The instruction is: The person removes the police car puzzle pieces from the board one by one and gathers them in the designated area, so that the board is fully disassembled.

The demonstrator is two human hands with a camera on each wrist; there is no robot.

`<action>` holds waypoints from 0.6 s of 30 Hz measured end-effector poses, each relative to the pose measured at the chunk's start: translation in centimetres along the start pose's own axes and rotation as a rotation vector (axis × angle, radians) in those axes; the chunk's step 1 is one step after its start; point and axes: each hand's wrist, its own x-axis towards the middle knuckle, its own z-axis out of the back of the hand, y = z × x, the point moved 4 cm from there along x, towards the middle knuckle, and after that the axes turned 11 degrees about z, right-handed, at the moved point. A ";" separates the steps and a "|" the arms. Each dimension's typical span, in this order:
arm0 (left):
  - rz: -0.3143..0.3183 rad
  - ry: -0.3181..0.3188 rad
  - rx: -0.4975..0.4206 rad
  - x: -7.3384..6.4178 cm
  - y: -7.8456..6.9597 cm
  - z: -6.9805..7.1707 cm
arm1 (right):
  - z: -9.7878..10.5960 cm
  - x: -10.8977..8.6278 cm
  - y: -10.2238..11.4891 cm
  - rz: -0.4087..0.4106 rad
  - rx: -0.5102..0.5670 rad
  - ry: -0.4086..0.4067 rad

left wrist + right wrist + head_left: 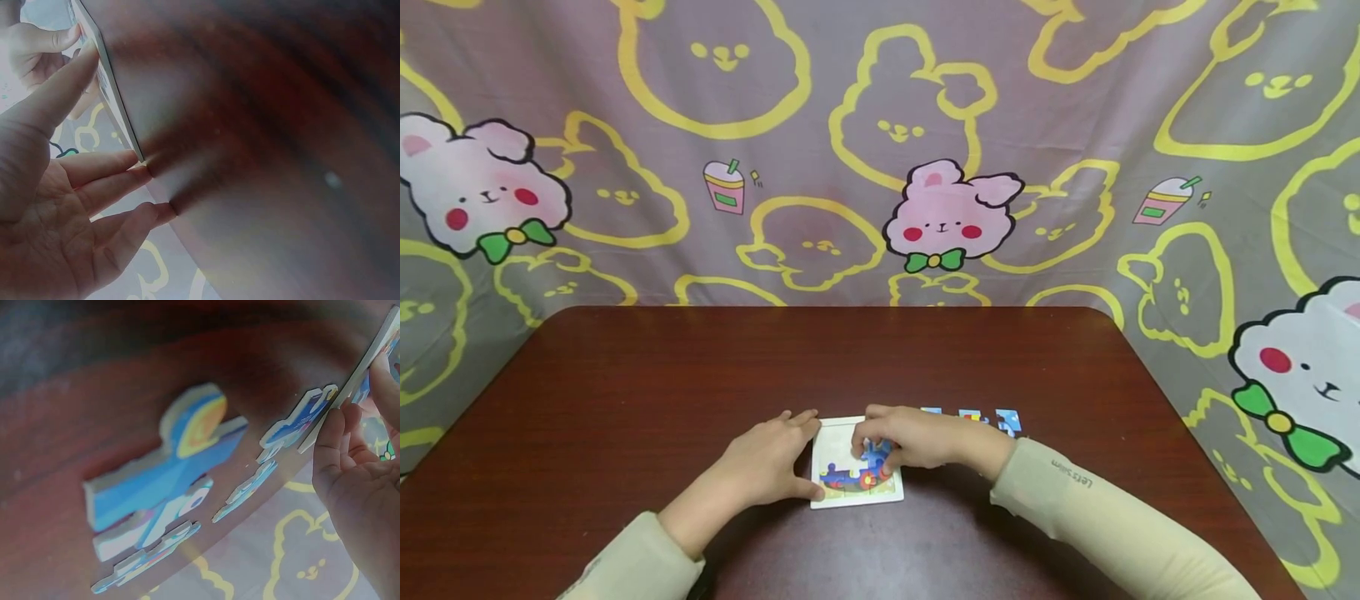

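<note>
A square puzzle board (pixel 859 503) with a pale frame lies on the table, its lower part filled with blue, red and yellow jigsaw pieces (pixel 844 480). The upper left of its inside shows bare white. My left hand (pixel 767 458) lies along the board's left side, fingers stretched out at the far corner and thumb on the near corner. Over the board's right side, my right hand (pixel 917 435) has its fingers bent and pinches a blue puzzle piece (pixel 875 456) against the board. The fingers partly hide that piece. In the left wrist view, the left fingertips touch the board's edge.
Several loose puzzle pieces (pixel 1008 421) lie on the brown table (pixel 820 358) beyond and beside the right forearm. The right wrist view shows one close by, a blue piece (pixel 162 484) with an orange patch. A patterned curtain (pixel 820 167) hangs behind the table.
</note>
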 end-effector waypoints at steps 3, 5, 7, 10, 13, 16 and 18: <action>-0.002 0.003 -0.004 0.0 0.0 0.0 | 0.0 -0.1 0.0 -0.004 0.004 -0.004; -0.002 0.004 -0.007 0.0 0.0 0.0 | 0.0 -0.1 0.0 -0.004 0.002 -0.006; -0.001 0.005 -0.010 0.0 0.0 0.0 | 0.1 -0.2 0.0 0.000 0.003 -0.008; 0.004 0.009 -0.010 0.0 0.0 0.0 | 0.1 -0.4 0.1 0.017 0.012 -0.017; 0.006 0.009 -0.012 0.1 0.0 0.0 | 0.2 -0.5 0.0 0.038 0.033 -0.030; 0.004 0.004 -0.013 0.1 0.0 0.1 | 0.3 -0.6 -0.1 0.046 0.060 -0.043; 0.002 0.003 -0.016 0.0 0.0 0.1 | 0.4 -0.6 -0.1 0.050 0.071 -0.051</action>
